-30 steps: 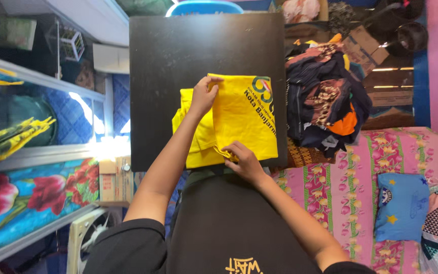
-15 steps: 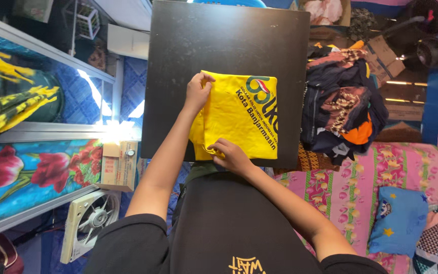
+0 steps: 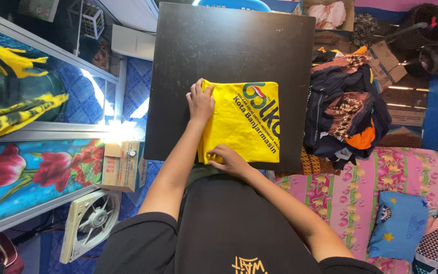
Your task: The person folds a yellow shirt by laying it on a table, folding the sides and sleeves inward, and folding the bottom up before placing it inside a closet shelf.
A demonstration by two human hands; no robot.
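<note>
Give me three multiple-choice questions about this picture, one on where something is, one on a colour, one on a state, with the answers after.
1. Where does the pile of dark clothes lie?
A. right of the black table
B. on the folded cloth
C. in the person's lap

2. What colour is the folded cloth?
A. blue
B. yellow
C. pink

3. How does the left hand meet the cloth?
A. lifted clear of it
B. pressed flat on its left edge
C. clenched around a bunched corner

Answers: 1 A, the pile sits beside the table's right edge. 2 B, the cloth is bright yellow with a printed emblem. 3 B, the palm lies flat on the cloth while the right hand rests at the near edge.
</note>
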